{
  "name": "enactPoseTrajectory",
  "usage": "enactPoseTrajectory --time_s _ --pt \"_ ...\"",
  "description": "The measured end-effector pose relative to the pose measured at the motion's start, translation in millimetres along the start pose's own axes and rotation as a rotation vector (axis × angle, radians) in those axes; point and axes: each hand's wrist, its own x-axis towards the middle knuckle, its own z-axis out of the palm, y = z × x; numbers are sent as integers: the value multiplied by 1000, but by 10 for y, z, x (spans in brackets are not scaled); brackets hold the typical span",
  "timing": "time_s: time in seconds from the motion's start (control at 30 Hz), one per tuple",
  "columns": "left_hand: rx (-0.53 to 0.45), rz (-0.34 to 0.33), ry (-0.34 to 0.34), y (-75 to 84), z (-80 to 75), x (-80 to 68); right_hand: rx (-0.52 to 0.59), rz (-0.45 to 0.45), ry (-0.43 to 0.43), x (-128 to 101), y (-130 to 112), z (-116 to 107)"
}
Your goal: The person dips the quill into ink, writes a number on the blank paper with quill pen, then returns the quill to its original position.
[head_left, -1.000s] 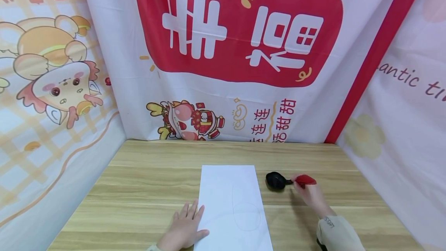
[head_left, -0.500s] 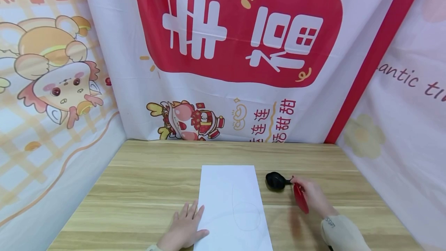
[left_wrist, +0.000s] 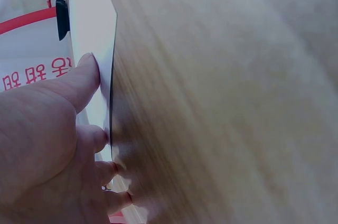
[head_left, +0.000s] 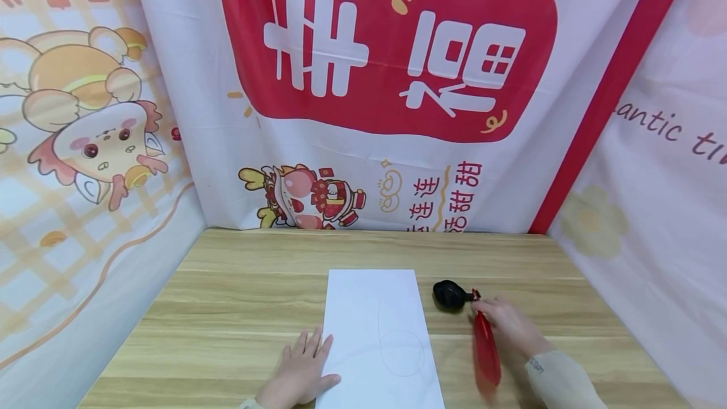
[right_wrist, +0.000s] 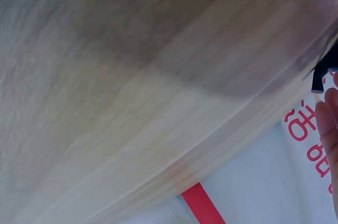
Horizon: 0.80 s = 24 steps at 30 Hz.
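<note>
The right hand [head_left: 507, 324] curls its fingers around the neck of a long, glossy red balloon [head_left: 486, 352], a limp rubber tube trailing back toward the sleeve and blurred at its end. Just beyond the fingertips, touching the balloon's mouth, lies a black rounded pump [head_left: 450, 294], smooth and bulbous. The left hand [head_left: 301, 374] lies flat with fingers spread, thumb pressing the near left edge of a thin white paper [head_left: 369, 314] bearing faint pencilled ovals. Everything rests on a pale, streaky wood-grain table [head_left: 238, 295], walled by printed fabric banners [head_left: 386, 49].
</note>
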Motion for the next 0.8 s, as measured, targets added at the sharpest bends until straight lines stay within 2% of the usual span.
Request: enactPoseTrajectory --time_s 0.33,0.8 --pt "14 -6 -7 -1 -1 1 -27 102 -90 23 -24 18" --pt "-2 0 9 24 -10 -21 -66 51 -103 26 -2 35"
